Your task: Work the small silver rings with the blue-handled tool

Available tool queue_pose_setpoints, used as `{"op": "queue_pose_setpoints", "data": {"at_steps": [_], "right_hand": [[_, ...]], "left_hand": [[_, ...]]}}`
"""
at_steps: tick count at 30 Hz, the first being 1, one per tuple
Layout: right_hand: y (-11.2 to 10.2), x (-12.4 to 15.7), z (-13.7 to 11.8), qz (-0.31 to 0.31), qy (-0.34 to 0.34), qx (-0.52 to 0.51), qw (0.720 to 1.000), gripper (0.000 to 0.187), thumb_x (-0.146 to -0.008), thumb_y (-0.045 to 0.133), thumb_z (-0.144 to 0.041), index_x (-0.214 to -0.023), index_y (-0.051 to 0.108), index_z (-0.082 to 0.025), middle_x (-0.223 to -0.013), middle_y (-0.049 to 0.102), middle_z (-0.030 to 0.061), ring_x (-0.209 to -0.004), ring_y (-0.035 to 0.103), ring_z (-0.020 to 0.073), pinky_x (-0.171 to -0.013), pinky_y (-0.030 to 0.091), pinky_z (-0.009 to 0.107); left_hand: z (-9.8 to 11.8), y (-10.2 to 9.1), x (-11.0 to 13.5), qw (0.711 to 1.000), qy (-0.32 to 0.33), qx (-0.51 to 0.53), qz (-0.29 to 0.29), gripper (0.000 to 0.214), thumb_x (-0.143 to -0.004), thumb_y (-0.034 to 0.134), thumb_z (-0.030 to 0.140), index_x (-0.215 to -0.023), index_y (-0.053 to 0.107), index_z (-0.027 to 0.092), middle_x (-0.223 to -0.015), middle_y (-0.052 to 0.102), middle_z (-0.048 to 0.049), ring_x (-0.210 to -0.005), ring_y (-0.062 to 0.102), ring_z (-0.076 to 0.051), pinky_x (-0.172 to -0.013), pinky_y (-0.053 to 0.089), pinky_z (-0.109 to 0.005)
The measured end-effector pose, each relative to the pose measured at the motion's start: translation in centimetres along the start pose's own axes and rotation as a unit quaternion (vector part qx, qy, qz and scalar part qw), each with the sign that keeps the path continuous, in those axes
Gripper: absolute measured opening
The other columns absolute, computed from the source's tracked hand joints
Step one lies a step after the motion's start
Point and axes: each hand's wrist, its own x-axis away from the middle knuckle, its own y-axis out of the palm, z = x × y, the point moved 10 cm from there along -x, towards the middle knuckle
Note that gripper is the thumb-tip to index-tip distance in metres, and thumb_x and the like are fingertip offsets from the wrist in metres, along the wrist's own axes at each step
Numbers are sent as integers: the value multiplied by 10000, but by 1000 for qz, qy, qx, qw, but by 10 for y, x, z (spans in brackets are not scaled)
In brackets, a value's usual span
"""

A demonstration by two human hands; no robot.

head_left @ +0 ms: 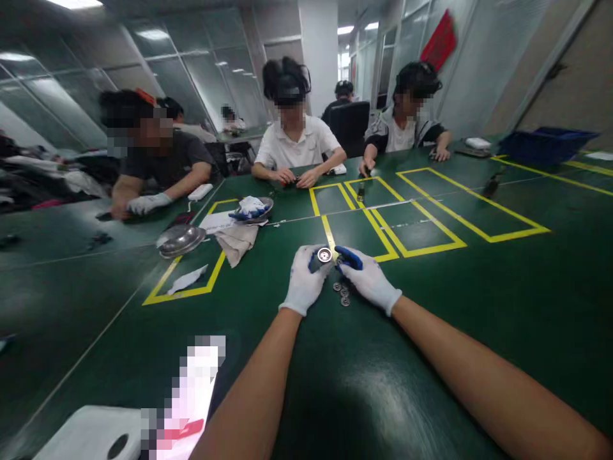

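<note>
Both of my hands wear white gloves with blue palms and meet above the green table [460, 332]. My left hand [306, 278] is closed around a small round metal part [324, 255], whose ringed face with a dark centre points up toward me. Close beside it, my right hand [366, 275] has its thumb and fingers drawn together in a pinch near the part. Whatever lies between those fingertips is too small to make out. Several small metal rings [345, 292] lie in a cluster on the table just below my hands.
Yellow tape [431, 248] marks rectangles on the table. To the left are a metal bowl [181, 241], a rag [237, 243] and a plate with cloth [253, 209]. A lit phone [191, 396] lies near my left forearm. A blue bin [546, 145] stands far right. Several people sit opposite.
</note>
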Motion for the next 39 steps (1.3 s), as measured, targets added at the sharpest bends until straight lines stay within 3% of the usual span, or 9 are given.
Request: {"op": "queue_pose_setpoints", "data": {"at_steps": [5, 8, 12, 19, 23, 28, 31, 35, 39], "right_hand": [[-5, 2, 2, -12, 32, 2, 999, 356, -888, 681, -328, -1229, 731, -239, -1204, 753, 46, -1112, 698, 231, -1043, 522, 407], [0, 6, -9, -14, -12, 70, 997, 311, -908, 662, -328, -1192, 735, -223, -1164, 754, 60, -1081, 695, 238, -1004, 526, 400], [12, 13, -27, -27, -102, 203, 973, 249, -914, 647, -262, -1129, 740, -179, -1093, 727, 93, -1034, 671, 245, -943, 519, 378], [14, 14, -25, -25, -104, 323, 940, 180, -905, 671, -341, -904, 785, -202, -1043, 689, 103, -1007, 621, 254, -917, 498, 392], [15, 19, -31, -25, -123, 297, 947, 200, -920, 661, -362, -880, 772, -200, -1043, 701, 98, -1018, 627, 253, -931, 501, 402], [-4, 26, -50, 61, -158, 223, 960, 184, -958, 606, -290, -1007, 754, -191, -1022, 713, 99, -983, 663, 245, -910, 528, 380], [-5, 33, -61, 77, -187, 211, 956, 217, -983, 580, -308, -1045, 758, -200, -984, 744, 92, -943, 700, 248, -880, 539, 373], [3, 37, -65, 49, -186, 166, 967, 265, -1010, 543, -324, -1119, 761, -221, -969, 786, 62, -883, 745, 223, -825, 559, 329], [11, 37, -61, 0, -138, 117, 984, 315, -1030, 496, -341, -1156, 759, -222, -761, 754, 15, -671, 720, 178, -681, 556, 284]], "left_hand": [[-7, -1, 5, 1000, -16, -13, -9, 322, -894, 671, 231, -1212, 652, 191, -1211, 604, -91, -1146, 607, -233, -1046, 493, -391], [-13, 5, 8, 999, -23, -9, -27, 344, -906, 640, 199, -1250, 629, 188, -1249, 638, -99, -1182, 616, -241, -1077, 485, -406], [-22, 9, 9, 998, -45, -3, -39, 359, -937, 632, 256, -1287, 599, 185, -1244, 676, -105, -1176, 639, -253, -1069, 496, -426], [-24, 4, 10, 998, -35, -48, -32, 381, -919, 683, 318, -1263, 594, 182, -1213, 631, -110, -1158, 613, -256, -1040, 493, -423], [-22, 5, 10, 996, -37, -73, -38, 289, -915, 687, 316, -1157, 614, 176, -1136, 614, -93, -1083, 611, -245, -986, 505, -404], [-17, 7, 11, 995, -22, -81, -51, 281, -915, 688, 320, -1142, 600, 180, -1138, 609, -90, -1069, 611, -242, -973, 509, -397], [-16, 8, 11, 996, -19, -70, -50, 298, -920, 679, 310, -1174, 588, 186, -1164, 641, -94, -1107, 621, -250, -1005, 501, -408], [-15, 8, 13, 995, -27, -72, -57, 298, -930, 654, 296, -1204, 581, 202, -1197, 665, -92, -1121, 638, -254, -1000, 509, -408], [-11, 6, 15, 993, -25, -99, -52, 314, -901, 655, 220, -1207, 587, 218, -1198, 662, -80, -1133, 636, -254, -991, 516, -401]]}}
